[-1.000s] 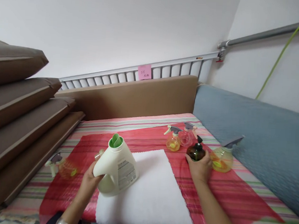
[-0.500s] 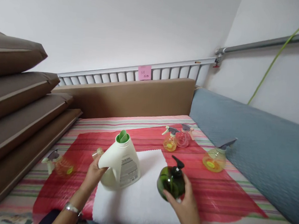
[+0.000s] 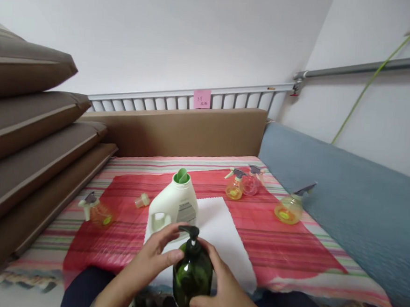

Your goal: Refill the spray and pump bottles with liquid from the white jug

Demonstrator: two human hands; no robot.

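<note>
My right hand (image 3: pixel 222 285) is wrapped round a dark green pump bottle (image 3: pixel 192 276), held upright in front of my lap at the near edge of the white cloth. At the bottle's black pump head, my left hand (image 3: pixel 157 253) has its thumb and fingers apart; whether it touches the pump I cannot tell. Just behind them stands a pale jug (image 3: pixel 173 202) with a green ring and spout in its open mouth. A small clear cap (image 3: pixel 142 200) lies to the jug's left.
A spray bottle (image 3: pixel 97 209) lies tilted at left. Two more, one yellow (image 3: pixel 235 189) and one pink (image 3: pixel 251 184), stand behind; another (image 3: pixel 289 210) is at right. White cloth (image 3: pixel 221 220) covers part of the red sheet. Brown cushions (image 3: pixel 36 109) are stacked left.
My left hand has let go of the jug, which now stands on the cloth, and moved to the pump head. My right hand has brought the pump bottle left and nearer me.
</note>
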